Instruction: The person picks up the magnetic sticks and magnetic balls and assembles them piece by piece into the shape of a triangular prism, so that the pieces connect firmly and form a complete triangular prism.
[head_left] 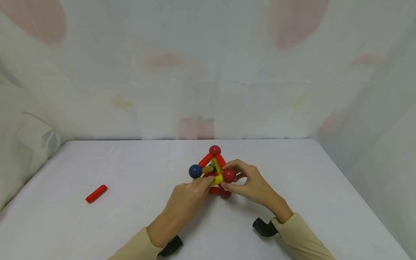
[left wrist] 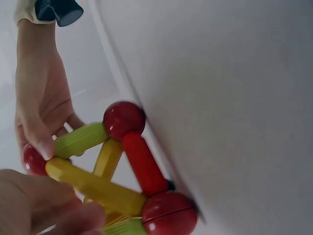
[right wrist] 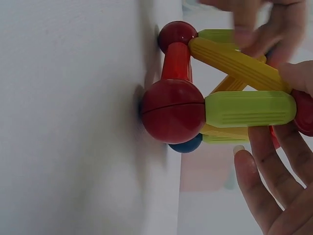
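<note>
A building-toy frame of coloured rods and balls stands on the table between the two hands. My right hand pinches a red ball at its upper near corner, where a yellow rod and a green rod meet. My left hand grips the frame's left side, just under a blue ball. Its fingers cross another green rod and hide part of it. Another red ball tops the far side, and red balls rest at the base.
A loose red rod lies on the white table, left of the hands. Black curved pieces sit at both cuffs. Behind the table's far edge hangs a patterned pale cloth.
</note>
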A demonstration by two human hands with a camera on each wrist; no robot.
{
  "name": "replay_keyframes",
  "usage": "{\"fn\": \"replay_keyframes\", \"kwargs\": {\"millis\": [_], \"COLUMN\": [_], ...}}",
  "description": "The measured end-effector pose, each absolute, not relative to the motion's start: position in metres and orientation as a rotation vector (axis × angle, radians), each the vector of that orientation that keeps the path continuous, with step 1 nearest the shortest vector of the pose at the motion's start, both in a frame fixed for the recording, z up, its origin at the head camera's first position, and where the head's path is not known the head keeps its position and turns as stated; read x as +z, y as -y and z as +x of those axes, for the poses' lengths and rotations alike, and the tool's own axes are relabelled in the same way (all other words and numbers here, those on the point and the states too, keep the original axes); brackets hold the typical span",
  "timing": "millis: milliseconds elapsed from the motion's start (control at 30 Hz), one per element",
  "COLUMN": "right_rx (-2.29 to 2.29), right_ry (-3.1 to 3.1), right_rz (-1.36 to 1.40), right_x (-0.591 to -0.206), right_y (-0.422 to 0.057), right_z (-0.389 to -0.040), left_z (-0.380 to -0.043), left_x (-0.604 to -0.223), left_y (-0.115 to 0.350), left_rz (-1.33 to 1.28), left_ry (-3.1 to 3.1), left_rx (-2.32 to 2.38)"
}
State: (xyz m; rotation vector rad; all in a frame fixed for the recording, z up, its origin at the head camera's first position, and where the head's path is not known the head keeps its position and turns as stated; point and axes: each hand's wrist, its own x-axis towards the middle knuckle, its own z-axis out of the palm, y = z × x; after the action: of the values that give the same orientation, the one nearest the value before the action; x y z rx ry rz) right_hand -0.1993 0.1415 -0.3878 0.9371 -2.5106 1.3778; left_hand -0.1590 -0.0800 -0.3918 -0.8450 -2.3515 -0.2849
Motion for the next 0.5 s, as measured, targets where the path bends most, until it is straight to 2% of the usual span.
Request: {"fn": "replay_keyframes", "kwargs": {"millis": [167, 267, 500], "right_rx": [1.426, 1.444, 1.371], "right_ry": [2.531, 2.597, 2.892], "right_rz": [0.903, 0.876, 0.830], "right_x": [-0.389, -0.390, -0.394], "right_y": [-0.140, -0.139, -0.142], "right_z": [-0.200, -0.201, -0.203], "left_z": [-0.160, -0.165, -0.181], "left_x": [-0.374, -0.365, -0.364], "left_y": [0.091, 0.104, 0.127], "left_rz": [-0.872, -0.749, -0.472], "left_ry": [2.195, 2.195, 2.763], "left_rx": [-0.533, -0.700, -1.178]}}
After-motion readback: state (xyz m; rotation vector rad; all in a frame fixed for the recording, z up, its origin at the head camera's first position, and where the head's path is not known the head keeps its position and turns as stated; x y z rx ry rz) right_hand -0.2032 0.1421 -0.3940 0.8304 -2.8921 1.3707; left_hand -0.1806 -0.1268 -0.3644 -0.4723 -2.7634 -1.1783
